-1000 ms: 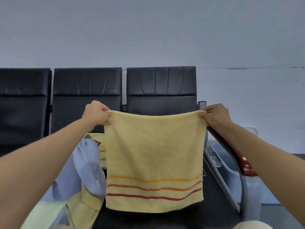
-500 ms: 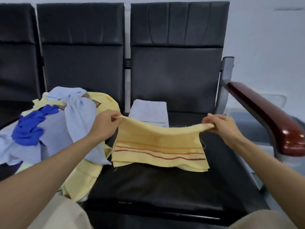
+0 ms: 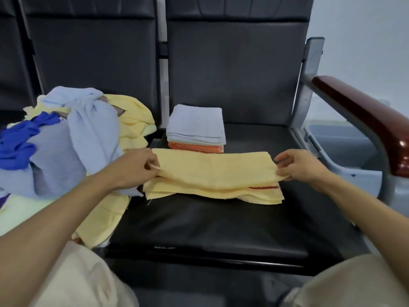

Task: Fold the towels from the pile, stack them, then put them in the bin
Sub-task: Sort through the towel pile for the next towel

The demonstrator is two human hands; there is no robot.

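Both hands pinch the yellow towel: left hand at its left end, right hand at its right, folded over on the black seat.

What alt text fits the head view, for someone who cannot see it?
Left hand and right hand pinch the ends of a yellow towel, half folded on a black seat. A folded stack sits behind it, an unfolded pile at left.

The one wide camera sits on the person's head, looking forward and steeply down, close above the black padded chair seat.
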